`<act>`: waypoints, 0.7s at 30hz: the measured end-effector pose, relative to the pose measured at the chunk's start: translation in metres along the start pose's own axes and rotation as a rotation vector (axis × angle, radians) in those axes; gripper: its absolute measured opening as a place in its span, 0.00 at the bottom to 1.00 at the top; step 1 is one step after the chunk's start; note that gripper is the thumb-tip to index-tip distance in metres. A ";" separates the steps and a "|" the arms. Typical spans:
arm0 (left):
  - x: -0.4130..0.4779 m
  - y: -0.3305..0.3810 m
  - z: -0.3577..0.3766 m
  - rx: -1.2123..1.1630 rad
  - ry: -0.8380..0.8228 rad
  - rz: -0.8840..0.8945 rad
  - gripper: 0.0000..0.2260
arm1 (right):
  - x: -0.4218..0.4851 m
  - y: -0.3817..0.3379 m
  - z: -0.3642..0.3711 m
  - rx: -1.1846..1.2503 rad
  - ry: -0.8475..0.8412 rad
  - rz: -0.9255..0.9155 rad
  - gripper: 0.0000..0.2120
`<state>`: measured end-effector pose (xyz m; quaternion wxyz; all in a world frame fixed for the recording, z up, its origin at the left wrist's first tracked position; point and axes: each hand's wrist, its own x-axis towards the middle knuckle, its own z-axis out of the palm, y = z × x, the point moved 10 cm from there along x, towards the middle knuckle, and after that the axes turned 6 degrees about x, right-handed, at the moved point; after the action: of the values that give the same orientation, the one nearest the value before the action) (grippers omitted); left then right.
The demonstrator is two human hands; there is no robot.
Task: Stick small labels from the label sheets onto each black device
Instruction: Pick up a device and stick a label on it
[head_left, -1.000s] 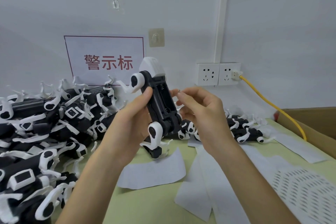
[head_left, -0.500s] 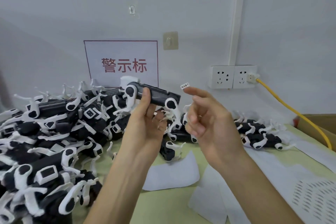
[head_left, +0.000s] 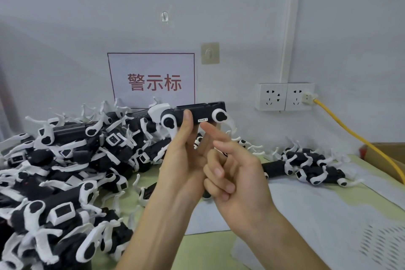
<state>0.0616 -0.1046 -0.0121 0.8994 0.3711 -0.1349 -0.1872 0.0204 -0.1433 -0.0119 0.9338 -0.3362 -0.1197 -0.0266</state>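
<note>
Label (head_left: 203,119) on black device (head_left: 197,114)
Left hand (head_left: 182,160) grips it; right hand (head_left: 236,173) touches the label with a straight forefinger (others curled).

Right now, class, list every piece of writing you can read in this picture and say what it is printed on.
"警示标": red characters on the red-bordered white sign.
Too small to read: the small label on the held black device.
Blurred, unreadable: marks on the label sheet at lower right.

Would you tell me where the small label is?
Head view centre: the label is on the device that the left hand holds up, just above a fingertip of the right hand.
</note>
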 end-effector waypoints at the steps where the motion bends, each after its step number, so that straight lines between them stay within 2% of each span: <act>1: 0.000 0.003 0.001 0.002 -0.006 0.026 0.14 | 0.000 0.000 -0.002 0.011 0.008 0.000 0.20; 7: 0.000 0.007 0.005 0.037 -0.055 0.075 0.14 | 0.001 0.000 -0.002 0.036 -0.002 -0.009 0.20; 21: -0.002 0.003 0.004 0.090 -0.047 0.030 0.14 | 0.001 -0.002 -0.004 0.062 -0.004 -0.024 0.22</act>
<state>0.0590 -0.1048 -0.0074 0.8812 0.4046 -0.1695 -0.1762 0.0223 -0.1476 -0.0133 0.9431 -0.3059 -0.1261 -0.0333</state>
